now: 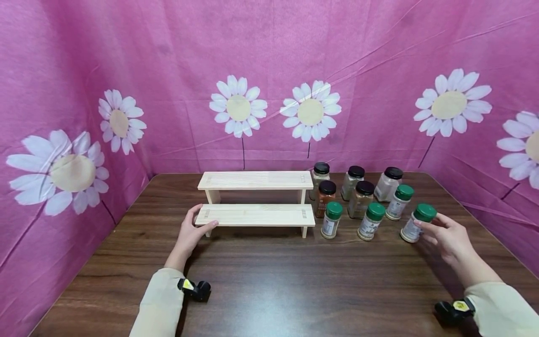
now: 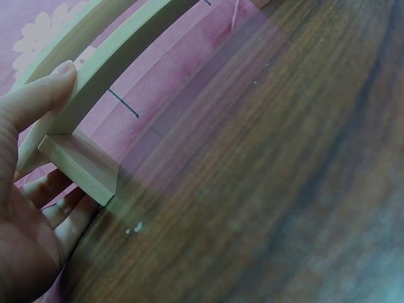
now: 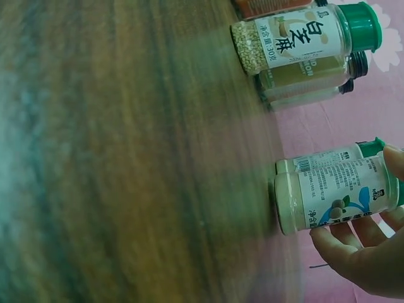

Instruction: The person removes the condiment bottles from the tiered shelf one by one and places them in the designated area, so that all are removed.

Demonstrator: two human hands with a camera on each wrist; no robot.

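Observation:
A two-tier wooden shelf rack (image 1: 256, 215) stands mid-table. My left hand (image 1: 193, 232) grips the left end of its lower step, thumb on top; in the left wrist view the other fingers lie beside the rack's leg (image 2: 82, 167). On the right, my right hand (image 1: 452, 238) holds a green-capped spice jar (image 1: 412, 229) between thumb and fingers. That jar (image 3: 334, 199) contains a pale powder, and its label faces the right wrist camera. Two more green-capped jars stand closest to it: a front one (image 1: 370, 222) to its left and another (image 1: 399, 203) behind.
A third green-capped jar (image 1: 331, 221) stands by the rack's right end. Several black-capped spice jars (image 1: 361, 200) stand behind the green-capped ones. A pink cloth (image 1: 269, 56) with daisies hangs around the brown wooden table (image 1: 269, 285).

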